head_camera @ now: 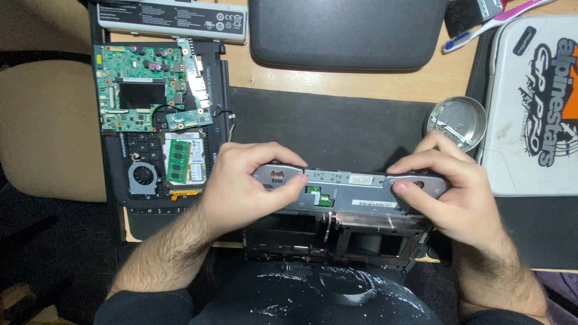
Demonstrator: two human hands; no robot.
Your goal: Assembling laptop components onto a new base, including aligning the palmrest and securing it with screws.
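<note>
Left hand (pixel 247 183) curled around the left end of a grey metal laptop frame panel (pixel 349 191); right hand (pixel 448 186) closed on its right end. Panel held tilted over the black work mat (pixel 325 129), near desk edge. Green circuit board (pixel 141 87) lies left; round metal dish (pixel 456 122) right.
</note>
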